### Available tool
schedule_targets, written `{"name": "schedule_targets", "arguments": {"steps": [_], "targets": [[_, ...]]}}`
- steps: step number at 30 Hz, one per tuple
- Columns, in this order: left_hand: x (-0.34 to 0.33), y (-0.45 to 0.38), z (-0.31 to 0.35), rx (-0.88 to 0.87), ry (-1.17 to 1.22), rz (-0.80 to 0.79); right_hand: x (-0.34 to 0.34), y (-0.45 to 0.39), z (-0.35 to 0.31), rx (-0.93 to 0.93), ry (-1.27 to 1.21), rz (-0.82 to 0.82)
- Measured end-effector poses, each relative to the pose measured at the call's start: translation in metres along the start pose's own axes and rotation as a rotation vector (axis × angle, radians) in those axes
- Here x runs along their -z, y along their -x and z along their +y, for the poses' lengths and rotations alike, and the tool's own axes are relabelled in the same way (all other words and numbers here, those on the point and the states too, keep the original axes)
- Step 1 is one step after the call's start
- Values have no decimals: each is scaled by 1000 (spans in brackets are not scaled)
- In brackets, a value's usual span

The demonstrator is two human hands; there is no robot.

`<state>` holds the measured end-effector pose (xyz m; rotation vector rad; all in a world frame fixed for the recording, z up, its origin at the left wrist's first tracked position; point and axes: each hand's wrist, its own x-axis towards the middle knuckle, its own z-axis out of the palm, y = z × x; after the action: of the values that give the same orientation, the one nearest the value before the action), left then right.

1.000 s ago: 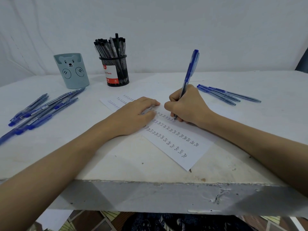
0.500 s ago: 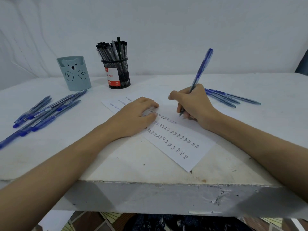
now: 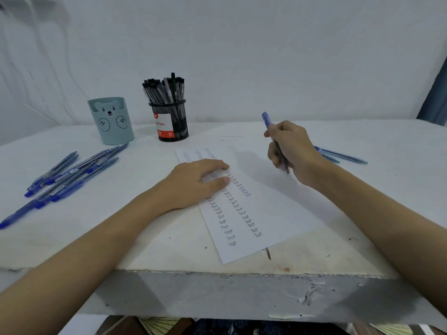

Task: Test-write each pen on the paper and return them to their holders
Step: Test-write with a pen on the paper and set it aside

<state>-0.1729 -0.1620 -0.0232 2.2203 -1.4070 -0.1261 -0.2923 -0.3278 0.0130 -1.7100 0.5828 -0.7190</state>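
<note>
The mesh cup (image 3: 172, 122) is packed with black pens (image 3: 164, 90), standing upright; whether the bear cup (image 3: 111, 120) beside it holds anything cannot be seen. A heap of blue pens (image 3: 67, 175) lies at left, a few more (image 3: 341, 155) at right. The left hand (image 3: 193, 183) presses flat on the paper (image 3: 273, 213) — fingers straight. The right hand (image 3: 291, 148) grips a blue pen (image 3: 267, 120), now lifted off the sheet and carried rightward — a second ago it was writing.
</note>
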Motion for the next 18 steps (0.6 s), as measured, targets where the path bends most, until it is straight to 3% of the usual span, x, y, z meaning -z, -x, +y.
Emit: {"name": "schedule_targets", "arguments": {"steps": [7, 18], "targets": [[-1, -1, -5, -21, 77, -59, 11, 2, -9, -214, -521, -199], [-3, -3, -7, -30, 67, -45, 34, -16, -2, -145, -335, 38]]}}
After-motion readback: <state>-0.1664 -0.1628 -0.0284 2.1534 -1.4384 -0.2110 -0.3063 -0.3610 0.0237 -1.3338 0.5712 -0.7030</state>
